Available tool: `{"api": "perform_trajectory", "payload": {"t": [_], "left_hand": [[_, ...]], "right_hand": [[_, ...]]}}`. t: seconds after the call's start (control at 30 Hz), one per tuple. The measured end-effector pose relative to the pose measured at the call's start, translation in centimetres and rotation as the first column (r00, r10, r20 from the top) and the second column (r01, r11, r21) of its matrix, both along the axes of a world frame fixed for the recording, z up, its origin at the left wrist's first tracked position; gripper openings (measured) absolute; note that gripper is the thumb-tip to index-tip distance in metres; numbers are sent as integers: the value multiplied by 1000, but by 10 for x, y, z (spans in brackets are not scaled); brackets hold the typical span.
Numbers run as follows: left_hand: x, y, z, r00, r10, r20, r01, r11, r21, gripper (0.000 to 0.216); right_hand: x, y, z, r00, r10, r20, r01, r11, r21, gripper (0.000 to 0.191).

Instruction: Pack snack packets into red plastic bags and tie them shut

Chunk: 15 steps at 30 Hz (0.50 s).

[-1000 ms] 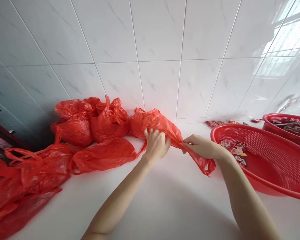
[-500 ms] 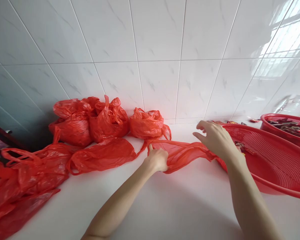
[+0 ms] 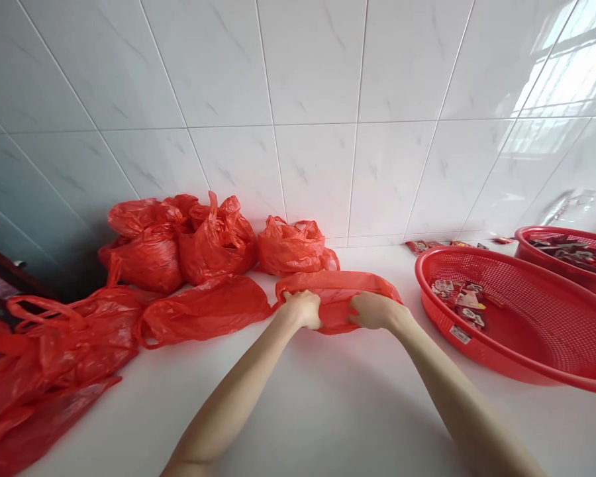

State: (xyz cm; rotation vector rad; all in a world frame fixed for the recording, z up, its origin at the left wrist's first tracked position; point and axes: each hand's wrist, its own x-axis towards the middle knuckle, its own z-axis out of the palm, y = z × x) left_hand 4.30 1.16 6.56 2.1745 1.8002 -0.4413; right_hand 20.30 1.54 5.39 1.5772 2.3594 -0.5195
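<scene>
A thin red plastic bag (image 3: 334, 311) lies spread on the white table (image 3: 338, 411) in front of me, in the middle of the head view. My left hand (image 3: 302, 309) is closed on its left part, thumb over the film. On the right part of the bag, my right hand (image 3: 376, 310) grips the film with bent fingers; its fingertips are partly hidden. Just behind stands a small filled red bag (image 3: 291, 248). Another flat red bag (image 3: 208, 308) lies left of my left hand.
Two bulging red bags (image 3: 216, 248) stand against the tiled wall (image 3: 312, 165). More loose red bags (image 3: 74, 338) lie at far left. On the right, a red basket (image 3: 477, 341) holds small packets (image 3: 469, 298); a second basket (image 3: 566, 265) behind it holds many dark packets. Several packets (image 3: 417, 246) lie by the wall.
My right hand has come left from beside the basket onto the bag and closed on it. The bag's right end has drawn in from the basket, while my left hand stays about in place.
</scene>
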Motion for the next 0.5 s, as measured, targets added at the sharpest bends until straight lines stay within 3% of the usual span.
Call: {"api": "perform_trajectory", "payload": {"t": [0.23,0.37,0.5], "left_hand": [[-17,14,5,994,105,14,-105,994,27,20],[-19,15,6,998,66,-7,-66,997,-49,2],[-14,11,3,999,-14,-40,6,984,-180,17]], "right_hand": [[20,4,15,990,-128,57,135,982,-131,9],[26,5,20,983,-169,70,178,973,-149,40],[27,7,18,984,-141,109,154,979,-131,54]]}}
